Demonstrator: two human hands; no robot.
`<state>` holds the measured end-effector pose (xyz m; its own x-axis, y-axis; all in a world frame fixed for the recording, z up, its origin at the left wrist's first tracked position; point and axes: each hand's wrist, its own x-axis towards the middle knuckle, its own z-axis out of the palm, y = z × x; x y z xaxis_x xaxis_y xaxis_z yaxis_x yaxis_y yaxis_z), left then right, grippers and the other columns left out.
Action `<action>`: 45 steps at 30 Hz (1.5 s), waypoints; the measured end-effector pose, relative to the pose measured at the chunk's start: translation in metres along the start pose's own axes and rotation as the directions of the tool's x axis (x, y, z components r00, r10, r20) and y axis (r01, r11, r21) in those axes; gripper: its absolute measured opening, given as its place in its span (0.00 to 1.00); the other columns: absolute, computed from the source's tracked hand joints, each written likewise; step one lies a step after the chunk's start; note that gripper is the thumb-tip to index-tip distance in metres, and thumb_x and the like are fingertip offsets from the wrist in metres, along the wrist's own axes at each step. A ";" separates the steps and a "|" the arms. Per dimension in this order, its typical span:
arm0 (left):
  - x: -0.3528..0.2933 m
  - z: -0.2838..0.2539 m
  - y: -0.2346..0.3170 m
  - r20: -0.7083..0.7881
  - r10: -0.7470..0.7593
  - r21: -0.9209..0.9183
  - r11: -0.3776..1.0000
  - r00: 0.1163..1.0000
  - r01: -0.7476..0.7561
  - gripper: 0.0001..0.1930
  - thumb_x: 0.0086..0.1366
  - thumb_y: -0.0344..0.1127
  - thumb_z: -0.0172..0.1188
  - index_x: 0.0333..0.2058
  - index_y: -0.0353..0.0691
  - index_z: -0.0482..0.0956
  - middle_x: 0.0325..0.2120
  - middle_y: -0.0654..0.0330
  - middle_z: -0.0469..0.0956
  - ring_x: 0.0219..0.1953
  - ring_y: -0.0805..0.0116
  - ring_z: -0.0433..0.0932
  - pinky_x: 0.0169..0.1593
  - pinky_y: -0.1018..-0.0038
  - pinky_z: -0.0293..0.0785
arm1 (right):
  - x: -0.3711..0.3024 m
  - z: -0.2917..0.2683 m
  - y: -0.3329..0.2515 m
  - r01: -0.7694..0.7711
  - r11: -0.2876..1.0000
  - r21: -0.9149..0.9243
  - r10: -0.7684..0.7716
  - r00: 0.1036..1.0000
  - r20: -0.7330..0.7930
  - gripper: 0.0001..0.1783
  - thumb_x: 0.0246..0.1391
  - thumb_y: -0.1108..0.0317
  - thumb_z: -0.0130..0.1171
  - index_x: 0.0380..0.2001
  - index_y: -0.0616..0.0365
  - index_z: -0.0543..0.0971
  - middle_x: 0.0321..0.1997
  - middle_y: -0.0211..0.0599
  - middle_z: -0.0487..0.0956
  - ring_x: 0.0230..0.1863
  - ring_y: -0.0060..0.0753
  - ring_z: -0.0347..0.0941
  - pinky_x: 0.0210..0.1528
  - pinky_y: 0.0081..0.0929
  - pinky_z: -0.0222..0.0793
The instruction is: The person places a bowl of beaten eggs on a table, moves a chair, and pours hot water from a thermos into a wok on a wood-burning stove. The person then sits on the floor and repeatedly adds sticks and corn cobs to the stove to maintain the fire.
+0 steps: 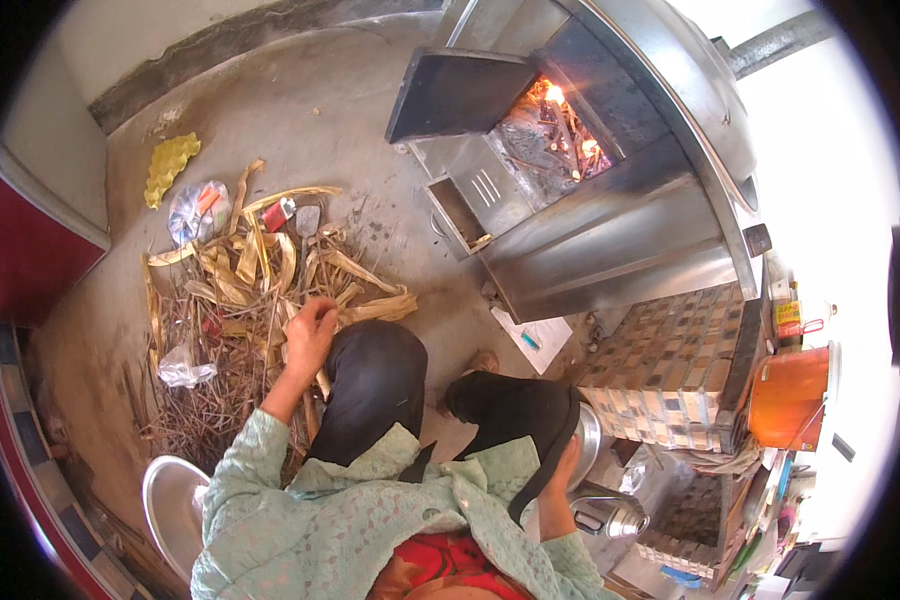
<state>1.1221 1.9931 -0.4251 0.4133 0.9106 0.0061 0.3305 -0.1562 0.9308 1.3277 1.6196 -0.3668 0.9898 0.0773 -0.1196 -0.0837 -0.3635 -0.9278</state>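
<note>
My left hand (311,328) is curled closed over the near side of a heap of dry corn husks (240,262) and thin sticks (210,415), beside my left knee. What its fingers hold, if anything, I cannot make out. My right hand (560,470) lies low against the outer side of my right leg, its fingers mostly hidden. Ahead and to the right stands a metal stove (610,235). Its dark door (460,95) hangs open, and sticks burn with flames (567,135) inside. Under the firebox a small ash drawer (457,215) is pulled out.
Around the heap lie a yellow egg tray (171,168), a clear plastic bag (199,212) and a small shovel (308,221). A pale basin (167,515) stands at lower left. Right of me are a metal kettle (610,512), a brick-patterned counter (660,370) and an orange bucket (790,398).
</note>
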 end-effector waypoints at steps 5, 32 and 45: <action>0.075 0.058 0.058 0.071 0.321 0.010 0.946 0.944 -0.323 0.07 0.57 0.31 0.55 0.34 0.37 0.76 0.29 0.51 0.76 0.32 0.53 0.77 0.36 0.65 0.72 | 0.004 -0.006 0.005 -0.049 0.996 0.068 0.044 0.996 0.074 0.19 0.63 0.55 0.35 0.37 0.59 0.69 0.34 0.31 0.70 0.36 0.25 0.65 0.43 0.23 0.62; 0.283 0.279 0.206 0.348 0.482 0.507 0.624 0.804 -0.594 0.06 0.50 0.31 0.54 0.28 0.40 0.76 0.29 0.54 0.76 0.36 0.61 0.78 0.35 0.64 0.75 | 0.007 -0.022 0.003 0.515 0.539 -0.666 -0.459 0.843 0.281 0.25 0.53 0.57 0.49 0.49 0.63 0.69 0.49 0.47 0.71 0.51 0.47 0.67 0.55 0.38 0.59; 0.213 0.225 0.102 0.337 0.676 -0.086 0.715 0.655 -0.694 0.20 0.65 0.36 0.51 0.52 0.30 0.67 0.50 0.49 0.71 0.51 0.61 0.70 0.53 0.70 0.65 | 0.011 -0.015 0.008 -0.096 0.976 -0.197 0.092 0.995 -0.031 0.18 0.61 0.57 0.36 0.40 0.59 0.69 0.36 0.54 0.72 0.41 0.55 0.69 0.45 0.39 0.63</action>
<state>1.4346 2.0849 -0.4114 0.7804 0.3617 0.5100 -0.1232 -0.7108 0.6925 1.3399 1.6038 -0.3708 0.9810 0.0145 -0.1934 -0.1545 -0.5446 -0.8244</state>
